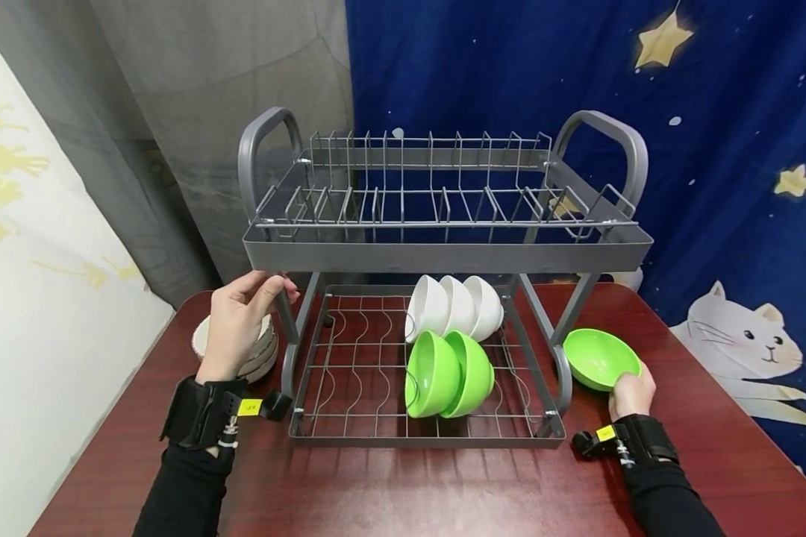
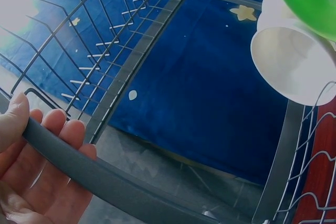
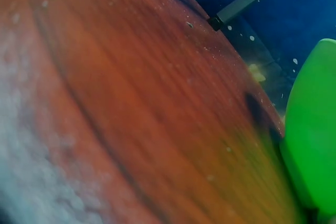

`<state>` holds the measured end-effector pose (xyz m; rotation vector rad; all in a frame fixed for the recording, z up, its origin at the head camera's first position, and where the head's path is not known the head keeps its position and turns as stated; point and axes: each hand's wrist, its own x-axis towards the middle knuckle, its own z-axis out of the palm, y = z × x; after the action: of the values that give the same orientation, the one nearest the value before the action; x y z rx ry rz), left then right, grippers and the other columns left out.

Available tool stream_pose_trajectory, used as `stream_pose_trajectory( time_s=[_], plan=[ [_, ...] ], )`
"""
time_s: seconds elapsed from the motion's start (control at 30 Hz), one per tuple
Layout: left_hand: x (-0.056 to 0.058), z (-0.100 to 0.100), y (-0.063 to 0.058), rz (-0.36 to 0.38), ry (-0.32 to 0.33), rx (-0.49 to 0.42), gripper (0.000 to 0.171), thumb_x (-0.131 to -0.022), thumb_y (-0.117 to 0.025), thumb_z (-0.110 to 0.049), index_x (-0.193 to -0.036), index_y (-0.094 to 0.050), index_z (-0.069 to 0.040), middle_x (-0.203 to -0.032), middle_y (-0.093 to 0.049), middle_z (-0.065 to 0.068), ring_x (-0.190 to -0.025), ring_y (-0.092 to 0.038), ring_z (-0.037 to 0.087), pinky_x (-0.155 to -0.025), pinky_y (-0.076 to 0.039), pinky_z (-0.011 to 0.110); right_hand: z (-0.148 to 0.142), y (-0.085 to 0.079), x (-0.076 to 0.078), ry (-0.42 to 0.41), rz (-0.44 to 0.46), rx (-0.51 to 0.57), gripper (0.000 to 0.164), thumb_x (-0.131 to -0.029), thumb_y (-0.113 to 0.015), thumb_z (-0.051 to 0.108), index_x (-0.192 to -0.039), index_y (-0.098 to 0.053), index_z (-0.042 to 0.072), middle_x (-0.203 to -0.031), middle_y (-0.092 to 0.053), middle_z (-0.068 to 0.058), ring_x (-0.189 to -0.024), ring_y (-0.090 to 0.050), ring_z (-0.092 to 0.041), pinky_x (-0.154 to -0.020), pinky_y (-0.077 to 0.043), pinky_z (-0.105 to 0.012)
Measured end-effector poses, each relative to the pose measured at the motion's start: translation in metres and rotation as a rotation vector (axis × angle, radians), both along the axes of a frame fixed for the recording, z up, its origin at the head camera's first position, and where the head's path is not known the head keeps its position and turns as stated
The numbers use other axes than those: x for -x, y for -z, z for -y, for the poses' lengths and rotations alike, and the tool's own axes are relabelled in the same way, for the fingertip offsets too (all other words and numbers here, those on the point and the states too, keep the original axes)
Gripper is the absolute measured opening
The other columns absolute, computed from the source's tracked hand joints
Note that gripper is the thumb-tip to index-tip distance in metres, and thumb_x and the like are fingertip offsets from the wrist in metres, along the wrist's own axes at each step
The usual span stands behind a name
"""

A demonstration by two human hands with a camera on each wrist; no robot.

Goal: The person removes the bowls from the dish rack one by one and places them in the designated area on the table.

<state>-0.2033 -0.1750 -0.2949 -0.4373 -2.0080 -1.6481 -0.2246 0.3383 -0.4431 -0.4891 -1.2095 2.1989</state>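
Note:
My left hand point(image 1: 231, 321) grips the left front leg of a grey two-tier dish rack point(image 1: 443, 258), just below the upper tier. In the left wrist view, the fingers point(image 2: 73, 134) and thumb wrap the dark metal bar point(image 2: 131, 192). On the right, my right hand point(image 1: 633, 391) holds a green bowl point(image 1: 598, 358) by its near right rim, beside the rack's right leg. The right wrist view has that bowl point(image 3: 315, 129) at its right edge; the hand itself is out of sight there. Two green bowls point(image 1: 433, 377) stand tilted on their sides on the lower tier.
Several white bowls point(image 1: 426, 309) lean in a row behind the green ones. The upper tier holds wire dividers point(image 1: 403, 201). A stack of pale bowls point(image 1: 262, 358) sits on the reddish table point(image 1: 403, 492), partly behind my left hand. A blue star-patterned curtain point(image 1: 483, 67) hangs behind.

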Motion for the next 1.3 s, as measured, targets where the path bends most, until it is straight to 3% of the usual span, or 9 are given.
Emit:
stream_pose_trajectory(
  time_s=[0.23,0.5,0.7,0.83,0.97,1.03,1.13,1.23,1.3],
  plan=[
    [-0.001,0.000,0.000,0.003,-0.006,0.003,0.023,-0.092,-0.055,-0.017,-0.096,-0.065,0.003,-0.078,-0.065,-0.005,-0.078,-0.066,0.009,-0.075,-0.055,0.022,0.001,-0.002,-0.001,0.000,0.025,-0.020,0.044,-0.083,-0.018,-0.019,-0.105,-0.049,0.004,-0.088,-0.057,0.008,-0.083,-0.054,0.000,-0.072,-0.046,-0.007],
    [-0.002,0.000,0.000,0.008,-0.003,-0.008,0.024,-0.092,-0.056,-0.018,-0.097,-0.064,0.004,-0.078,-0.065,-0.006,-0.078,-0.066,0.008,-0.075,-0.055,0.022,-0.001,0.000,-0.001,-0.001,0.076,-0.101,0.047,-0.080,-0.019,-0.018,-0.105,-0.048,0.008,-0.090,-0.054,0.011,-0.089,-0.050,0.000,-0.083,-0.042,-0.008],
    [-0.003,-0.001,0.000,0.005,-0.001,-0.010,0.025,-0.092,-0.056,-0.017,-0.097,-0.064,0.005,-0.077,-0.065,-0.006,-0.078,-0.066,0.009,-0.076,-0.055,0.022,-0.006,0.001,-0.002,-0.049,0.140,-0.131,0.060,-0.070,-0.022,-0.020,-0.119,-0.041,0.009,-0.109,-0.045,0.006,-0.108,-0.041,-0.008,-0.076,-0.039,-0.005],
    [-0.003,-0.002,0.000,0.002,0.001,-0.012,0.024,-0.092,-0.056,-0.016,-0.096,-0.064,0.006,-0.077,-0.066,-0.007,-0.077,-0.066,0.008,-0.076,-0.055,0.022,-0.009,0.002,-0.001,-0.101,0.130,-0.076,0.064,-0.072,-0.026,-0.022,-0.129,-0.034,0.007,-0.123,-0.040,0.003,-0.117,-0.035,-0.010,-0.078,-0.040,-0.006],
    [-0.003,-0.003,0.001,0.004,0.014,-0.034,0.022,-0.092,-0.055,-0.014,-0.092,-0.065,0.006,-0.079,-0.067,-0.006,-0.077,-0.066,0.009,-0.076,-0.055,0.023,-0.012,0.002,-0.001,-0.143,0.110,-0.025,0.068,-0.081,-0.031,-0.017,-0.141,-0.016,0.009,-0.140,-0.023,-0.001,-0.118,-0.032,-0.006,-0.079,-0.041,-0.006],
    [-0.003,-0.003,0.001,0.004,0.016,-0.034,0.022,-0.092,-0.055,-0.014,-0.090,-0.065,0.006,-0.080,-0.067,-0.006,-0.077,-0.066,0.009,-0.076,-0.055,0.023,-0.011,-0.005,-0.004,-0.085,0.100,-0.054,0.066,-0.084,-0.033,-0.010,-0.143,-0.011,0.009,-0.139,-0.019,-0.003,-0.117,-0.029,-0.006,-0.083,-0.036,-0.006],
    [-0.003,-0.004,0.001,-0.001,0.015,-0.026,0.023,-0.092,-0.055,-0.014,-0.091,-0.065,0.007,-0.079,-0.067,-0.006,-0.077,-0.066,0.009,-0.076,-0.055,0.023,-0.006,-0.028,-0.012,0.058,0.086,-0.156,0.062,-0.084,-0.040,-0.004,-0.140,-0.018,0.012,-0.126,-0.024,0.001,-0.116,-0.027,-0.008,-0.085,-0.030,-0.007],
    [-0.003,-0.004,0.000,-0.010,0.005,-0.013,0.023,-0.092,-0.055,-0.014,-0.093,-0.065,0.007,-0.077,-0.066,-0.007,-0.077,-0.066,0.008,-0.075,-0.055,0.022,0.004,-0.067,-0.026,0.168,0.044,-0.239,0.056,-0.081,-0.044,-0.005,-0.132,-0.030,0.016,-0.115,-0.029,0.006,-0.114,-0.029,-0.007,-0.086,-0.032,-0.010],
    [-0.004,-0.003,-0.001,-0.016,-0.003,-0.009,0.023,-0.092,-0.055,-0.014,-0.096,-0.064,0.007,-0.077,-0.066,-0.007,-0.077,-0.066,0.008,-0.074,-0.055,0.022,0.015,-0.096,-0.038,0.196,-0.066,-0.282,0.056,-0.078,-0.045,-0.010,-0.128,-0.035,0.014,-0.118,-0.033,0.004,-0.116,-0.032,-0.009,-0.089,-0.031,-0.013]
  ],
)
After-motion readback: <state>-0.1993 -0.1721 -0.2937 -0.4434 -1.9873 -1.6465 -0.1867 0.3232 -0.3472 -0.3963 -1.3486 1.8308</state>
